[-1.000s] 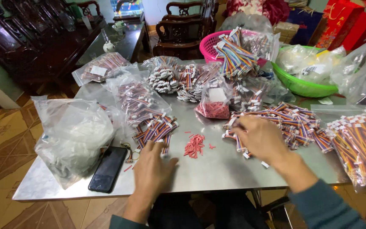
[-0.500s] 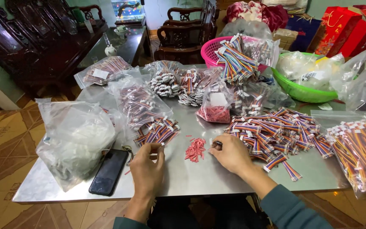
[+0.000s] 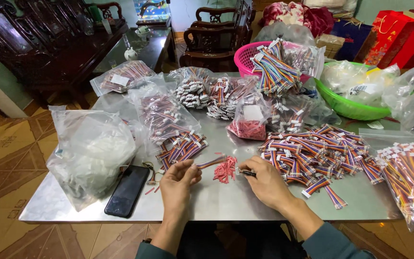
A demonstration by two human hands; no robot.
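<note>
- Now the left hand (image 3: 178,178) pinches one ribbon cable (image 3: 210,162) between thumb and fingers; the cable's free end sticks out to the right, above the steel table (image 3: 207,201).
- Opposite it, the right hand (image 3: 264,181) is closed on a thin dark tool (image 3: 246,173), its tip aimed left at the cable end.
- Between the hands lies a small pile of red pieces (image 3: 225,169), just beside both.
- Good practice, as I judge it: grip the cable close to its end so it cannot flop, and keep both wrists low on the table for steadiness.
- Bring tool and cable end together over the bare steel, not over the cable heap (image 3: 312,152), so dropped bits stay findable.
- Keep the phone (image 3: 127,191) clear of stray pieces.
</note>
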